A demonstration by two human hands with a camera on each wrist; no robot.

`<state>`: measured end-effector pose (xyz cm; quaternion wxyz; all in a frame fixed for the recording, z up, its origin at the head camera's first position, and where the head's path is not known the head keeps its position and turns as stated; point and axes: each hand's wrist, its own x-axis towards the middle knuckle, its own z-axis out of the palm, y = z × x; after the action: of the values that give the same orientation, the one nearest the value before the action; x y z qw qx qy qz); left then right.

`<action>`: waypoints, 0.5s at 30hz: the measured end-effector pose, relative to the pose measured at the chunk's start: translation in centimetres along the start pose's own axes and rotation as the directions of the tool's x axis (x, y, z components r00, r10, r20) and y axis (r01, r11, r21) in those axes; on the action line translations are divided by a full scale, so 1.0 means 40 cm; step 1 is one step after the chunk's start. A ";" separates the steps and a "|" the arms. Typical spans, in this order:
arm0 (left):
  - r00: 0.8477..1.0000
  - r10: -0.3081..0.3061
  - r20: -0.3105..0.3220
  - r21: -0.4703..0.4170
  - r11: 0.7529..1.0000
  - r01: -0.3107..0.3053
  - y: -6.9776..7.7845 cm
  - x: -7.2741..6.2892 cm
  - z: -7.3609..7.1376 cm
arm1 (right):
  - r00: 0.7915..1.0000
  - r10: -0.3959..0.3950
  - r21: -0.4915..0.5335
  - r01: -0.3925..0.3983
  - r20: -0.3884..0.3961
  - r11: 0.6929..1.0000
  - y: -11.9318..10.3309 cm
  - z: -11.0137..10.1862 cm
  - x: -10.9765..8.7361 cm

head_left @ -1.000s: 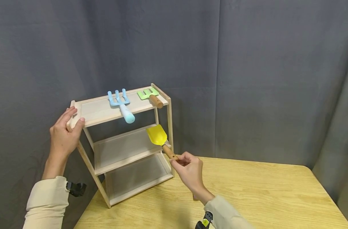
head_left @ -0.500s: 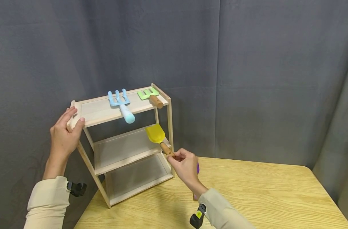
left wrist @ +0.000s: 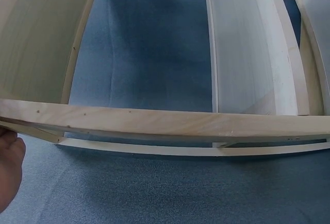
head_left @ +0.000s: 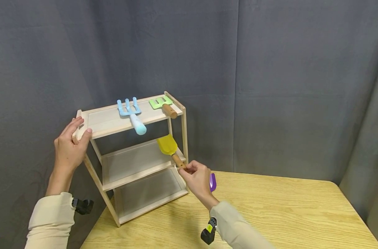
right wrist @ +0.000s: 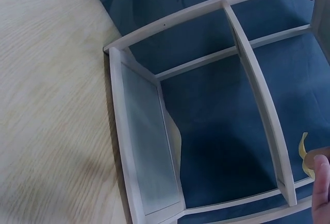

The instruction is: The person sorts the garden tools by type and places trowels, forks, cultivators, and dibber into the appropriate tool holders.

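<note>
My left hand (head_left: 69, 147) grips the upper left corner of a three-tier wooden shelf rack (head_left: 139, 182), thumb at the front and fingers over the side. By its wooden handle, my right hand (head_left: 198, 180) pinches a small trowel with a yellow blade (head_left: 167, 144). The blade overlaps the right end of the middle shelf in the head view; whether it touches there I cannot tell. On the top shelf lie a light blue hand fork (head_left: 131, 114) and a green hand fork (head_left: 160, 102) with a wooden handle. Both handles stick out past the front edge.
A purple tool end (head_left: 212, 182) shows on the wooden table (head_left: 285, 207), partly hidden behind my right hand. Grey curtains (head_left: 285, 90) hang behind the table and on both sides. The rack stands at the table's left side.
My right hand has moved left and slightly up with the yellow trowel, bringing it closer to the middle shelf. More of the purple tool end shows now. My left hand stays put.
</note>
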<state>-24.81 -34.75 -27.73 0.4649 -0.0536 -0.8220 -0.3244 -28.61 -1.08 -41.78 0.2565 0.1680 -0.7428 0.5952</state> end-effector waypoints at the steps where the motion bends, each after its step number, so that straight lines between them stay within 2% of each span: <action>1: 1.000 0.002 -0.001 0.002 1.000 -0.002 0.000 0.000 -0.001 | 1.000 -0.001 -0.007 0.001 -0.003 1.000 0.002 0.003 0.001; 15: 1.000 0.013 -0.009 -0.011 1.000 -0.013 -0.001 0.000 0.001 | 1.000 0.008 -0.044 -0.007 0.008 0.999 0.017 0.038 0.018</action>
<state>-24.84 -34.75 -27.75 0.4704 -0.0601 -0.8177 -0.3263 -29.83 -2.37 -42.15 0.2549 0.1618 -0.7573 0.5790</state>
